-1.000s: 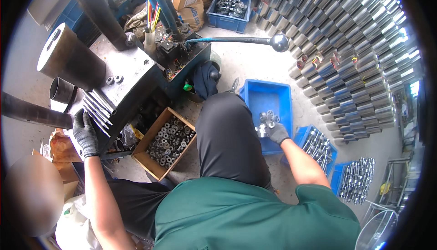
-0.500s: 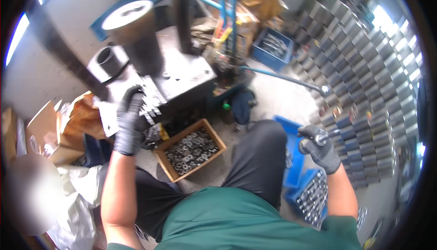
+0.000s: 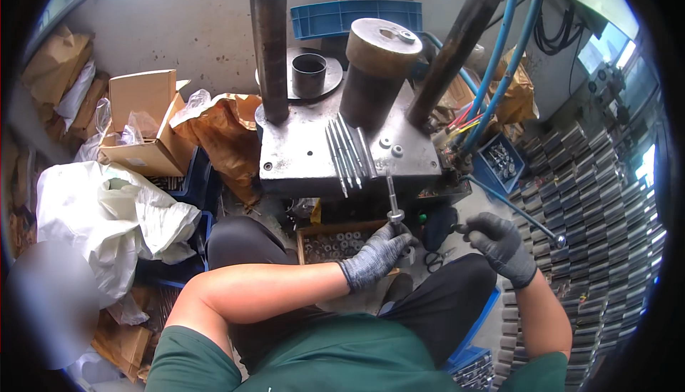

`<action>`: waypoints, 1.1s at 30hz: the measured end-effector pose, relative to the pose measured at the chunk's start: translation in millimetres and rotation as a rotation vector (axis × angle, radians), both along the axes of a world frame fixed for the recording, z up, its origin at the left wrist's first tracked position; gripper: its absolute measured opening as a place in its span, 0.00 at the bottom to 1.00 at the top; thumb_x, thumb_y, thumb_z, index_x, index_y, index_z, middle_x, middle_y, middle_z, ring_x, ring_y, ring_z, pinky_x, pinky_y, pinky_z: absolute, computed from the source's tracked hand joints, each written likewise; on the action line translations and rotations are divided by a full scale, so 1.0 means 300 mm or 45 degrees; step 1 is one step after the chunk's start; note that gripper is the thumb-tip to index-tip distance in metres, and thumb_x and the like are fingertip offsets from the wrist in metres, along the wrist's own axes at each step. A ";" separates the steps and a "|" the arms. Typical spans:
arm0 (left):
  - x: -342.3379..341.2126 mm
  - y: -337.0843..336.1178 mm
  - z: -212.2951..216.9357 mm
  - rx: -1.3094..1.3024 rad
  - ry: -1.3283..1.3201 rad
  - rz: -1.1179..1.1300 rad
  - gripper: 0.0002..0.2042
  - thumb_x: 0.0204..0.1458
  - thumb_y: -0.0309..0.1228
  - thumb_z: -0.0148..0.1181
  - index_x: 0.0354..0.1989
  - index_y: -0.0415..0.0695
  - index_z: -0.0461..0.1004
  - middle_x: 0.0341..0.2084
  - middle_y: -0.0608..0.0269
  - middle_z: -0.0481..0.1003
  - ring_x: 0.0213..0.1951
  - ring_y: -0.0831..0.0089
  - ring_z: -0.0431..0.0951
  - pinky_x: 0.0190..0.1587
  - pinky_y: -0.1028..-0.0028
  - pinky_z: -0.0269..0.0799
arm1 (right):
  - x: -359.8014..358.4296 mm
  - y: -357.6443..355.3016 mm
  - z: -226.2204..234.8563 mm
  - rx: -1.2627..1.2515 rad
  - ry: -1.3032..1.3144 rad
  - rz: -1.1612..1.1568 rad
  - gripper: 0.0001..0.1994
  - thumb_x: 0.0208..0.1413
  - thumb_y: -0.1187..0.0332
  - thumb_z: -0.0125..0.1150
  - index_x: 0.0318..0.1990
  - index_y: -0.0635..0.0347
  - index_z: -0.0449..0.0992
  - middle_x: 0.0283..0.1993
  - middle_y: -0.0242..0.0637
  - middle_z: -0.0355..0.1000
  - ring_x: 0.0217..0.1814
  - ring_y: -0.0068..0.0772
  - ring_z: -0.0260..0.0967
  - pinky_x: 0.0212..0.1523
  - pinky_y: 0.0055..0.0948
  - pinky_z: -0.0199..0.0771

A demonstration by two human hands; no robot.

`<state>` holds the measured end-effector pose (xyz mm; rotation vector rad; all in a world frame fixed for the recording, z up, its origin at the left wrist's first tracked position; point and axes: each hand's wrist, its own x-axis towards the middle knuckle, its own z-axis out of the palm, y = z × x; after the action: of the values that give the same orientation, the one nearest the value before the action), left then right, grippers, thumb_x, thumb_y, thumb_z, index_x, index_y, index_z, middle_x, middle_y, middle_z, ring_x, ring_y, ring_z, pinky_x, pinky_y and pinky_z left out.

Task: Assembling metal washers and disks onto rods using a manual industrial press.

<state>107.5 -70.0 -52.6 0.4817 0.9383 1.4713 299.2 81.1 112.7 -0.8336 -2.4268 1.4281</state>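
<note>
Head view: left hand [image 3: 377, 255] pinches a steel rod [image 3: 392, 196] upright, ready beside the press plate [image 3: 300, 156]; right hand [image 3: 499, 243] curls loosely, holding nothing visible.

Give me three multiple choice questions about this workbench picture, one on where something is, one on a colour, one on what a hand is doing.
1. Where is the cardboard box of small metal rings?
A. below the front edge of the press plate, by the left hand
B. on top of the blue crate
C. among the stacked parts on the right

2. What colour are the two hoses running up on the right side of the machine?
A. red
B. blue
C. yellow

3. What is the left hand doing?
A. resting flat on the knee
B. holding a metal rod upright
C. gripping a hose

Answers:
1 A: the box of rings sits under the press plate.
2 B: the hoses are blue.
3 B: the left hand grips the metal rod by its lower end; the right hand is curled, holding nothing visible.
</note>
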 end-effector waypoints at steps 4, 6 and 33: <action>0.024 0.016 -0.019 -0.402 -0.271 0.058 0.03 0.68 0.27 0.54 0.45 0.44 0.74 0.34 0.61 0.81 0.34 0.73 0.82 0.35 0.68 0.83 | 0.069 0.124 0.140 0.776 -0.109 -0.033 0.06 0.57 0.82 0.58 0.38 0.66 0.80 0.37 0.43 0.80 0.40 0.34 0.79 0.43 0.31 0.77; 0.018 0.032 -0.039 -0.414 -0.300 0.084 0.03 0.67 0.28 0.54 0.44 0.44 0.73 0.34 0.57 0.82 0.31 0.68 0.84 0.30 0.65 0.84 | 0.117 0.166 0.209 0.926 -0.161 -0.104 0.02 0.56 0.78 0.63 0.35 0.66 0.79 0.32 0.44 0.77 0.34 0.36 0.76 0.38 0.32 0.75; -0.119 0.162 -0.107 -0.127 -0.065 0.617 0.09 0.71 0.37 0.52 0.45 0.44 0.69 0.32 0.64 0.73 0.32 0.70 0.79 0.36 0.67 0.82 | 0.197 0.233 0.233 1.095 -0.590 -0.019 0.12 0.53 0.64 0.67 0.40 0.62 0.85 0.38 0.48 0.80 0.41 0.52 0.79 0.45 0.43 0.80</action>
<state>71.7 -21.4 -84.7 0.1434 1.1320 1.8483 358.3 151.2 182.7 -0.9906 -2.9227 0.0743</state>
